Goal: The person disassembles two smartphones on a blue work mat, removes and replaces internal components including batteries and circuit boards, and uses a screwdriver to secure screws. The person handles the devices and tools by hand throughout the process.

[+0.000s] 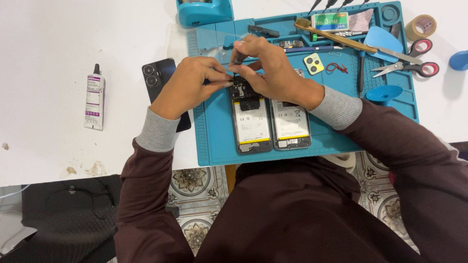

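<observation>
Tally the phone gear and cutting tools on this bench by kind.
Opened phones on the blue mat: 2
Black phone back cover: 1
Yellow camera frame: 1
Scissors: 1
Glue tube: 1
Total: 6
The left hand and right hand meet over the left phone.

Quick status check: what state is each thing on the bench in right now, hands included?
Left phone: back off, battery exposed.
Right phone: back off, battery exposed.
Scissors: blades shut, lying flat.
Glue tube: capped, lying flat.
Left hand: fingers pinched.
Right hand: pinching a small dark part.
</observation>
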